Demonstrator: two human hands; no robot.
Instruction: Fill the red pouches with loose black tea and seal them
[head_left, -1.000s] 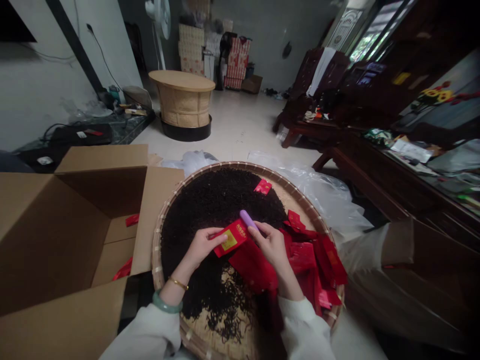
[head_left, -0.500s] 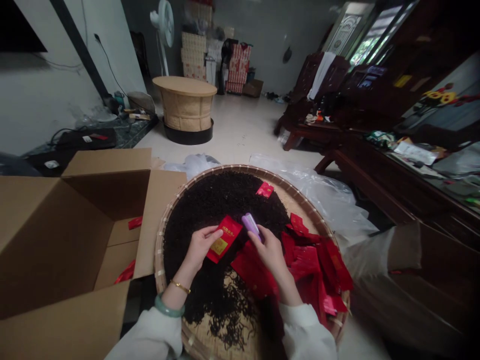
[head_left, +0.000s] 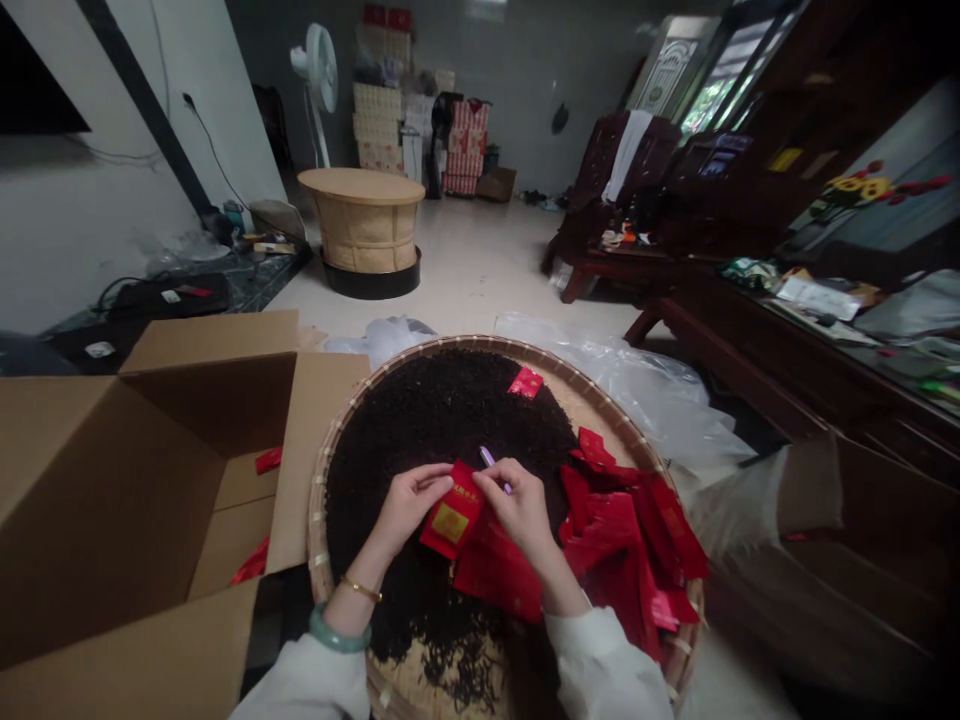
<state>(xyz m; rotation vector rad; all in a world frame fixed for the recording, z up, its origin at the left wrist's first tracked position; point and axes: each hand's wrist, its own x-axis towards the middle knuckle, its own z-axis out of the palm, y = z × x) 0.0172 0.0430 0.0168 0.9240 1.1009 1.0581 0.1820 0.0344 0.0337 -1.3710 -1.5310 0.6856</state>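
A round woven tray (head_left: 592,395) holds a heap of dark loose tea leaves (head_left: 442,420). My left hand (head_left: 409,505) pinches a small red packet (head_left: 452,515) with a yellow label over the tea. My right hand (head_left: 517,505) grips a purple scoop (head_left: 489,459) and touches the packet's top edge. A pile of empty red packets (head_left: 630,530) lies on the tray's right side, and one lone red packet (head_left: 525,382) rests on the tea farther back.
A large open cardboard box (head_left: 150,470) stands at the left with a few red packets inside. Clear plastic sheeting (head_left: 645,380) lies behind the tray. A round wicker drum (head_left: 367,215), a fan and stacked boxes stand farther back; dark wooden furniture (head_left: 750,330) lines the right.
Both hands have dropped slightly toward the tea. The packet has tilted more upright and my right hand has closed in on its top, with the purple scoop now mostly hidden behind my fingers.
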